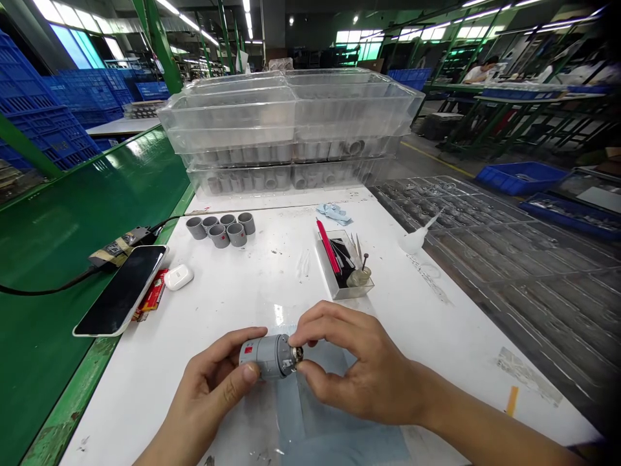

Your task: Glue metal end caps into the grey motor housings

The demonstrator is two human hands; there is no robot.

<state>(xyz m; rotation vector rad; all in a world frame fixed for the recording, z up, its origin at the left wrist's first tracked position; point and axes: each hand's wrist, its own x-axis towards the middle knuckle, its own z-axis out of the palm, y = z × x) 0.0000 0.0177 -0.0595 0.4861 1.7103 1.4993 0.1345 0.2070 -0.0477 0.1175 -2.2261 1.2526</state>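
My left hand (223,369) is closed round a grey cylinder (266,357) that has a small red mark on its side. The cylinder lies roughly level above a pale blue cloth (334,427). At its right end sits a small shiny metal piece (297,354). The thumb and forefinger of my right hand (349,362) pinch this metal piece from above and below. Whether the piece is fixed to the cylinder I cannot tell.
Several grey cups (228,232) stand at the left, near a phone (123,291) and a white earphone case (178,277). Ahead is a small tool box (354,292) with a red pen. A squeeze bottle (413,242) lies right. Clear trays (291,116) are stacked behind.
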